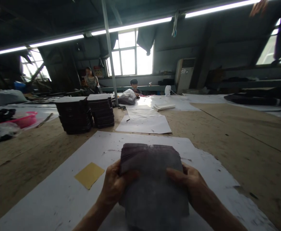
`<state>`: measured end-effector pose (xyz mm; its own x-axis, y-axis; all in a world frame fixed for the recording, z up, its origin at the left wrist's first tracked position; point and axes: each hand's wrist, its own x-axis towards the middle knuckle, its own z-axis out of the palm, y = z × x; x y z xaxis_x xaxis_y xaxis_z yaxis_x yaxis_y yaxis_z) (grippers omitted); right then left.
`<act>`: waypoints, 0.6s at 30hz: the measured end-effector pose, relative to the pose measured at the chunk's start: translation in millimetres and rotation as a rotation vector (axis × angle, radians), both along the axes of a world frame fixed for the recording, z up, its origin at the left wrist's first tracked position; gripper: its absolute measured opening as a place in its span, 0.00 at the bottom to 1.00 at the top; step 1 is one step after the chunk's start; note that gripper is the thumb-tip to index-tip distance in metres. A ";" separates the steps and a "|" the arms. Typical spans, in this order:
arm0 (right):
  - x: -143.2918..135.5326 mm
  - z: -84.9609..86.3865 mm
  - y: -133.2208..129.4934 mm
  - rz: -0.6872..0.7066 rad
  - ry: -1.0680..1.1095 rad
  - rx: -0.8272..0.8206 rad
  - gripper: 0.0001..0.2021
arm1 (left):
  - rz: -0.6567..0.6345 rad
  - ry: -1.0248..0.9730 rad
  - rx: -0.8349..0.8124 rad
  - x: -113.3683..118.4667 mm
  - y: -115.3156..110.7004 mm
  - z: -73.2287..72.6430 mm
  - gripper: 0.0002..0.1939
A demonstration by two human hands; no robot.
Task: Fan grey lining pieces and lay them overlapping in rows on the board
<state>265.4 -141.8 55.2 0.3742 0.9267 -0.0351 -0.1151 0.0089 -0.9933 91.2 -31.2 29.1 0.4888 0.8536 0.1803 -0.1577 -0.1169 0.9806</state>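
Between my two hands is a thick stack of dark fabric pieces (154,192), held over white paper on the table. My left hand (117,183) grips its left side, thumb across the top face and fingers hidden around the edge. On the opposite side my right hand (187,179) clasps the stack the same way. The stack's far edge shows many layers. White paper (68,195) spreads beneath, and a yellow card (89,175) lies on it to the left of my left hand.
Two tall piles of dark fabric pieces (74,115) stand at the back left, near a metal pole (110,51). A pink basin (26,120) is at far left. Farther back are a white paper pad (164,106) and two people, one at the table's far edge (134,85).
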 end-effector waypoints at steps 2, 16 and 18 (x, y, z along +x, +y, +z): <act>-0.9 2.0 0.3 0.031 0.116 -0.054 0.17 | 0.059 0.087 0.242 -7.2 -3.0 3.6 0.09; -1.4 1.0 2.2 -0.236 -0.114 -0.059 0.17 | -0.118 0.037 0.045 -1.5 -3.3 0.4 0.15; -0.9 1.2 2.7 -0.191 0.082 -0.085 0.18 | -0.105 0.093 0.184 -1.8 -4.9 2.8 0.16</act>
<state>264.6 -139.1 56.3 0.5354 0.8315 -0.1478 -0.2000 -0.0451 -0.9787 89.4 -36.2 31.8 0.5951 0.7537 0.2788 -0.0888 -0.2831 0.9550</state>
